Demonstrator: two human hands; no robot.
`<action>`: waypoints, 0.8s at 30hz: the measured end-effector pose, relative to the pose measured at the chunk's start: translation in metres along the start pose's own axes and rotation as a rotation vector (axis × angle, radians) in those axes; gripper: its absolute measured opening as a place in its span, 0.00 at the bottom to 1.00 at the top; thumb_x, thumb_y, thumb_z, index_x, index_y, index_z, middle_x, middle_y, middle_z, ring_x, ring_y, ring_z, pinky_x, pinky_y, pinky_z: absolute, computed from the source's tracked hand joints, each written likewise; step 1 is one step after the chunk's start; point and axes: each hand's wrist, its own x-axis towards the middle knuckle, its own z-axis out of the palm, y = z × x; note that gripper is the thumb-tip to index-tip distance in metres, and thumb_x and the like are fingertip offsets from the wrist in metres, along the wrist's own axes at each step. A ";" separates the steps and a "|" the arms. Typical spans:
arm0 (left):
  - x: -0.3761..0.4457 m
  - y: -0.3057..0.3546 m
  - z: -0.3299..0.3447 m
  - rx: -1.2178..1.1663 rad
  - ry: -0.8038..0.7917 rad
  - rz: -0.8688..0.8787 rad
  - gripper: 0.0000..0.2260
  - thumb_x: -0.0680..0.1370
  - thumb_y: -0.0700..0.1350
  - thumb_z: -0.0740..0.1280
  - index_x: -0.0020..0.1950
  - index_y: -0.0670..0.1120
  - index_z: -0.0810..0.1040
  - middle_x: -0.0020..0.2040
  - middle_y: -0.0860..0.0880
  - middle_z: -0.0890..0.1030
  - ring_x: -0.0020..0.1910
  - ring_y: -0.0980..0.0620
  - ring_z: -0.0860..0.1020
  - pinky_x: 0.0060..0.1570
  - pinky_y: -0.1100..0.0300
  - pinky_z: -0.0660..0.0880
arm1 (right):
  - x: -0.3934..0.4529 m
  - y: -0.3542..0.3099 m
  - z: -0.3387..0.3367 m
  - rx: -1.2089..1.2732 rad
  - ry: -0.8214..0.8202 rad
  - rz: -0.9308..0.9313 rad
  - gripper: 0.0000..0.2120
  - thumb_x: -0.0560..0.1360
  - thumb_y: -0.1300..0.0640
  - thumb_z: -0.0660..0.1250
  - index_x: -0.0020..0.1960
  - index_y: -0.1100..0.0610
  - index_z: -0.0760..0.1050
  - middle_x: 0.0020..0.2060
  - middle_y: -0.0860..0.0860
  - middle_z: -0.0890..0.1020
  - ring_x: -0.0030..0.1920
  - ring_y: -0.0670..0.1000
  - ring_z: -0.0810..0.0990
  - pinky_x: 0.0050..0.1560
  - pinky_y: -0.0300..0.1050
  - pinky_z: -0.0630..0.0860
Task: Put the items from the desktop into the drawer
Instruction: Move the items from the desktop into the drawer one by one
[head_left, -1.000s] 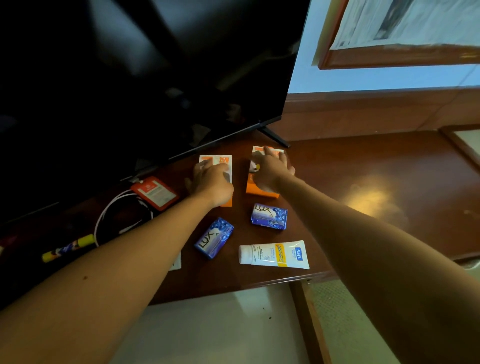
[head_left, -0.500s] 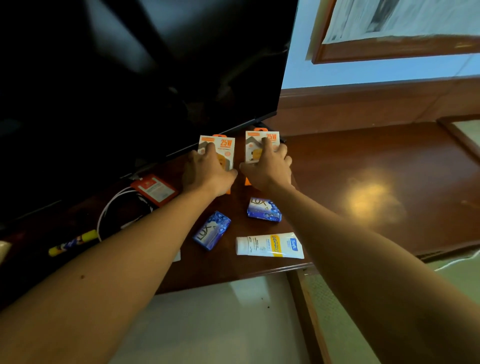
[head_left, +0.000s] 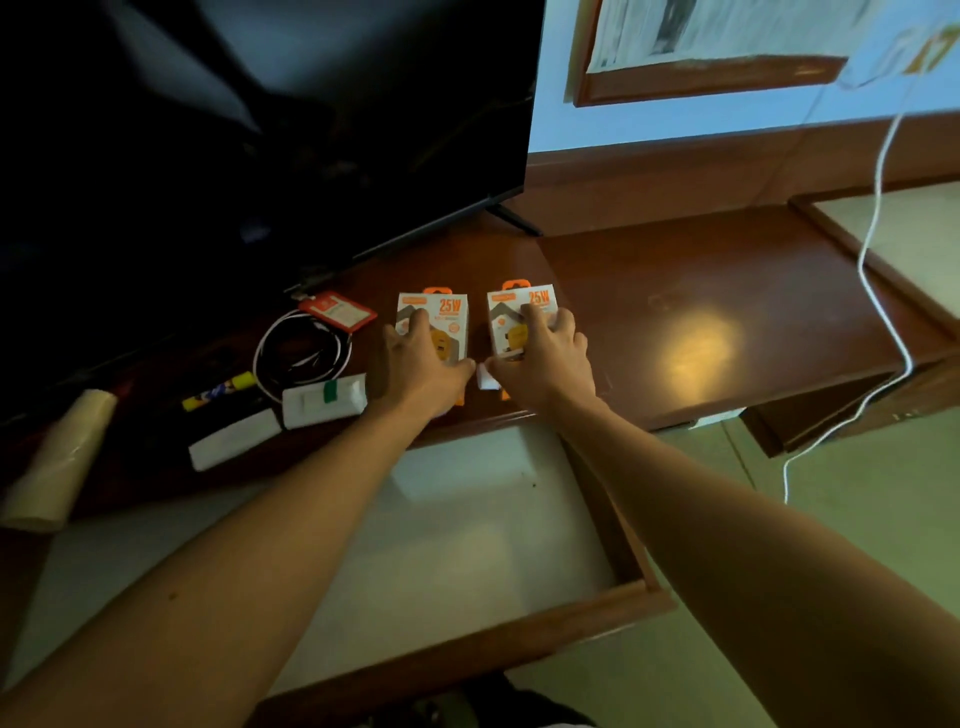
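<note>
Hands on two orange-and-white cardboard charger boxes near front edge of brown wooden tabletop: left hand (head_left: 415, 358) clasping left box (head_left: 441, 325), right hand (head_left: 540, 353) clasping right box (head_left: 514, 314). Best lifted level, then lowered into open white-lined drawer (head_left: 467, 535) below.

Lying side by side on the counter (head_left: 727, 291) before the screen (head_left: 260, 130): left box (head_left: 441, 317) under the left hand (head_left: 415, 364), right box (head_left: 519, 312) under the right hand (head_left: 540, 358), open drawer (head_left: 467, 649) sitting below.
</note>
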 end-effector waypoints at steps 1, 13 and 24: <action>-0.012 -0.008 0.002 0.000 -0.011 -0.006 0.38 0.73 0.59 0.73 0.77 0.51 0.59 0.70 0.41 0.65 0.66 0.39 0.70 0.59 0.49 0.72 | -0.015 0.004 0.002 -0.001 -0.010 0.007 0.39 0.70 0.37 0.69 0.75 0.46 0.57 0.72 0.57 0.61 0.67 0.64 0.65 0.61 0.62 0.73; -0.128 -0.062 0.055 0.152 -0.153 0.027 0.39 0.69 0.68 0.70 0.74 0.56 0.58 0.68 0.45 0.65 0.62 0.42 0.73 0.53 0.49 0.75 | -0.146 0.052 0.026 -0.046 -0.048 0.006 0.38 0.68 0.37 0.70 0.73 0.45 0.58 0.71 0.57 0.62 0.70 0.62 0.64 0.63 0.61 0.73; -0.151 -0.094 0.108 0.149 -0.340 -0.089 0.39 0.67 0.69 0.69 0.70 0.56 0.59 0.64 0.43 0.65 0.59 0.38 0.75 0.55 0.48 0.75 | -0.177 0.090 0.073 -0.141 -0.308 0.193 0.37 0.70 0.43 0.71 0.72 0.51 0.57 0.66 0.58 0.62 0.65 0.64 0.68 0.52 0.54 0.73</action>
